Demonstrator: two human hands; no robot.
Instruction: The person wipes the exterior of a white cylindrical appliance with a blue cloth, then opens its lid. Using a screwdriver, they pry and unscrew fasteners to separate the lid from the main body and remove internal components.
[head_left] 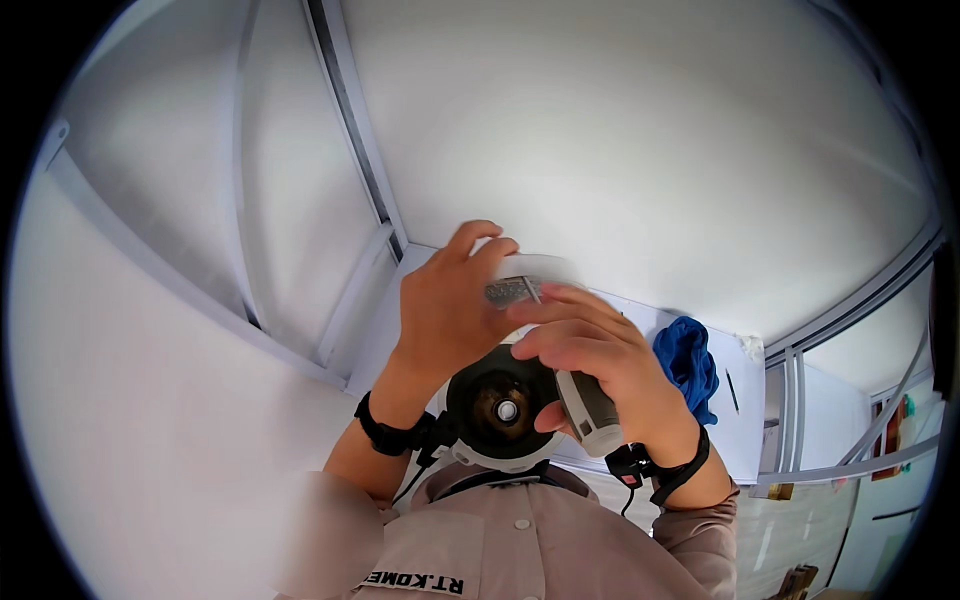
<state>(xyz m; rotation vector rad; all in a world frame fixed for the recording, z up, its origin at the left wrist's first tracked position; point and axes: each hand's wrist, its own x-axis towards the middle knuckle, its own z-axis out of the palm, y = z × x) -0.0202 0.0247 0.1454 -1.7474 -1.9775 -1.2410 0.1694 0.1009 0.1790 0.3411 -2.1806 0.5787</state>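
Observation:
My left hand (450,305) is at the left edge of a pale round-rimmed part (535,267), its fingers bent around it. A grey patterned piece (508,292) shows inside that part; motion blurs the rim. My right hand (605,365) curls around a grey-and-white handle-like part (590,412), thumb on its left side and fingers stretched toward the pale part. Whether the handle joins the pale part is hidden. Close to my body, below both hands, sits a round dark bowl-shaped housing (470,408) with a light outer rim and a shiny metal centre (507,411).
A crumpled blue cloth (685,365) lies on the white table (738,420) to the right, beside a dark pen-like stick (733,391). White panels with grey metal frame bars (350,120) enclose the table at the back and sides.

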